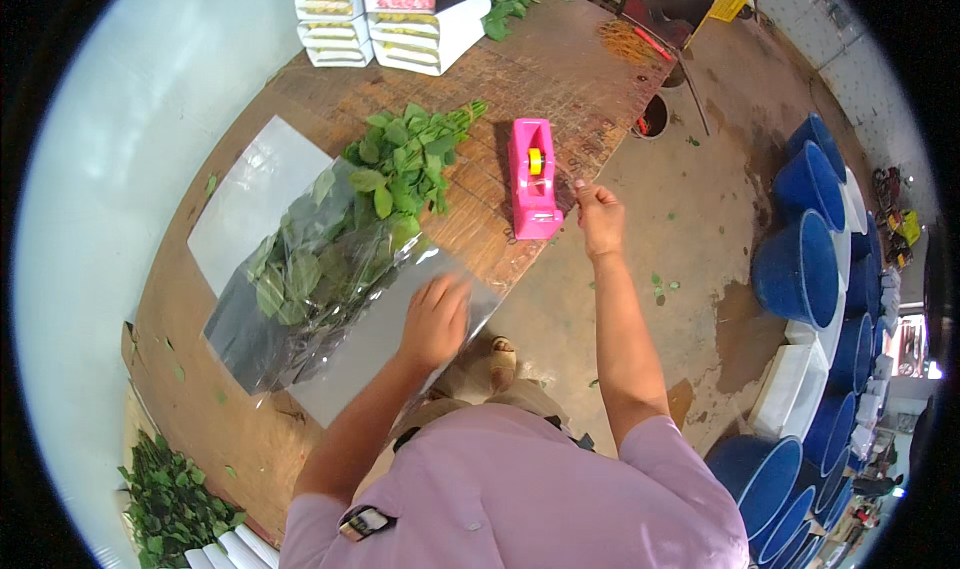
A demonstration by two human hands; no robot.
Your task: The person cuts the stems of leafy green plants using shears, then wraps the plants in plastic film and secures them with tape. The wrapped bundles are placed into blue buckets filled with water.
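Observation:
My left hand (437, 321), slightly blurred, lies palm down on the near edge of a clear plastic wrap (352, 299) and the grey-white sheet (352, 377) there. Inside the wrap is a bunch of leafy green stems (409, 156); its tied-looking stem ends point away to the right, bare of plastic. A pink tape dispenser (534, 227) with a yellow-cored roll (535, 161) stands to the right of the bunch. Just right of it, past the table edge, my right hand (602, 220) has thumb and forefinger pinched together. Whether a thin strip of tape is between them is unclear.
White-wrapped flower bundles (409, 40), yellow and pink, are stacked at the table's (480, 257) far end. Orange rubber bands (626, 42) and a red-handled tool (652, 43) lie at the far right corner. More foliage (176, 498) sits lower left. Blue buckets (799, 269) line the floor at right.

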